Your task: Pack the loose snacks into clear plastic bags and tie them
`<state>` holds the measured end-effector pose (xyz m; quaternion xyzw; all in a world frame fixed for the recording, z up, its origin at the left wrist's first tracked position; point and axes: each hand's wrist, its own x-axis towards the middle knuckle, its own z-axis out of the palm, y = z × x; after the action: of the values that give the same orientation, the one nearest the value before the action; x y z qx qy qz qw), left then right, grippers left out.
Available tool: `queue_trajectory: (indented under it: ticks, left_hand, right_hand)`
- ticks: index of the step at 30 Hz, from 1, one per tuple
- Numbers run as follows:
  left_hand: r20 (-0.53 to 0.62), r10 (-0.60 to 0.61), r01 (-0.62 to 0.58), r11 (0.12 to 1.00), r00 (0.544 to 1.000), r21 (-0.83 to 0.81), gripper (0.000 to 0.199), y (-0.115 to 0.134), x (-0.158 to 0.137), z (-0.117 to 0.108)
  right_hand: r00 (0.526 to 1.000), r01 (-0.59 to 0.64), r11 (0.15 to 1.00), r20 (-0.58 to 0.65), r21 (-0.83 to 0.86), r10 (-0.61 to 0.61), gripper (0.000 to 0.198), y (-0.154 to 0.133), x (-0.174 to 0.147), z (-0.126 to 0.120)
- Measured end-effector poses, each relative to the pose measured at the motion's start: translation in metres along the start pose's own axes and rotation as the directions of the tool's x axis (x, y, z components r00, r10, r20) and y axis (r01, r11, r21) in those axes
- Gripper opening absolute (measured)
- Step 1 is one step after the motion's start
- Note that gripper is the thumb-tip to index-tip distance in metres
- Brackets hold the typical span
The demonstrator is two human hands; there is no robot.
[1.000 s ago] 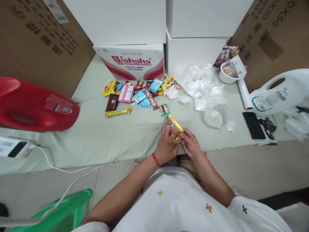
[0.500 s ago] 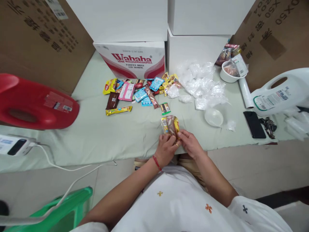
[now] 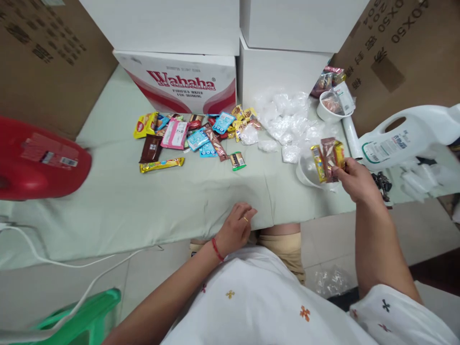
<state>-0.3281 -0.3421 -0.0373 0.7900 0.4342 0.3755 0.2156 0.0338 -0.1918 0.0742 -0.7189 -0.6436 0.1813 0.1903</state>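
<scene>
My right hand grips a small bundle of snack packets, brown in the middle and yellow on both sides. It holds them up over a white plastic bowl and partly hides it. Close to the front edge of the table rests my left hand, fingers loosely bent and slightly apart, with nothing in it. Beyond it lies a small packet with green ends. Behind that are several mixed snacks, among them a pink packet, a yellow bar and blue packets.
Crumpled clear plastic bags lie before white boxes and a Wahaha carton. On the right are a filled white bowl, a plastic roll, a white jug and keys. A red jug stands left.
My right hand has carried the snack bundle right, from in front of me to above the bowl. My left hand has let go of it and stays near the table edge. The view has shifted.
</scene>
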Motion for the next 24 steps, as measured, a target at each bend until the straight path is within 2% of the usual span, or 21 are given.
queue_trajectory:
  ticks: [2,4,6,8,11,15,18,22,24]
  left_hand:
    - [-0.005,-0.021,0.021,1.000,1.000,0.020,0.047,-0.006,-0.006,0.001]
    - [0.000,-0.039,0.039,0.998,0.999,0.040,0.049,-0.009,-0.010,0.003]
    - [0.008,-0.055,0.054,0.997,0.998,0.050,0.052,-0.011,-0.012,0.004]
    - [0.020,-0.067,0.066,0.997,0.998,0.050,0.053,-0.011,-0.012,0.005]
    - [0.013,-0.097,0.096,0.995,0.995,0.026,0.050,-0.008,-0.008,0.003]
    - [-0.071,-0.166,0.166,0.986,0.983,-0.008,0.038,0.001,0.009,-0.005]
    - [-0.124,-0.245,0.239,0.969,0.961,-0.067,0.030,0.010,0.033,-0.007]
    - [-0.111,-0.352,0.317,0.915,0.929,-0.252,0.017,0.023,0.074,0.006]
    - [-0.034,-0.492,0.444,0.811,0.870,-0.381,0.019,0.029,0.096,0.020]
  right_hand:
    - [0.989,-0.068,0.985,0.115,-0.161,0.087,0.013,0.006,0.023,0.000]
    - [0.952,-0.102,0.972,0.264,-0.212,0.157,0.005,0.003,0.040,0.012]
    - [0.908,-0.119,0.964,0.368,-0.238,0.203,0.007,-0.003,0.049,0.028]
    - [0.886,-0.131,0.961,0.407,-0.242,0.223,0.012,-0.009,0.051,0.038]
    - [0.910,-0.132,0.974,0.369,-0.182,0.192,0.013,-0.013,0.043,0.035]
    - [0.984,-0.076,0.984,0.148,-0.159,0.099,0.015,-0.010,0.020,0.004]
    - [0.996,-0.060,0.977,0.055,-0.206,0.073,0.016,-0.012,0.010,-0.013]
    - [0.980,-0.091,0.943,0.142,-0.319,0.142,0.018,-0.022,0.014,-0.008]
    - [0.971,-0.072,0.953,0.198,-0.293,0.134,0.018,-0.027,0.017,0.000]
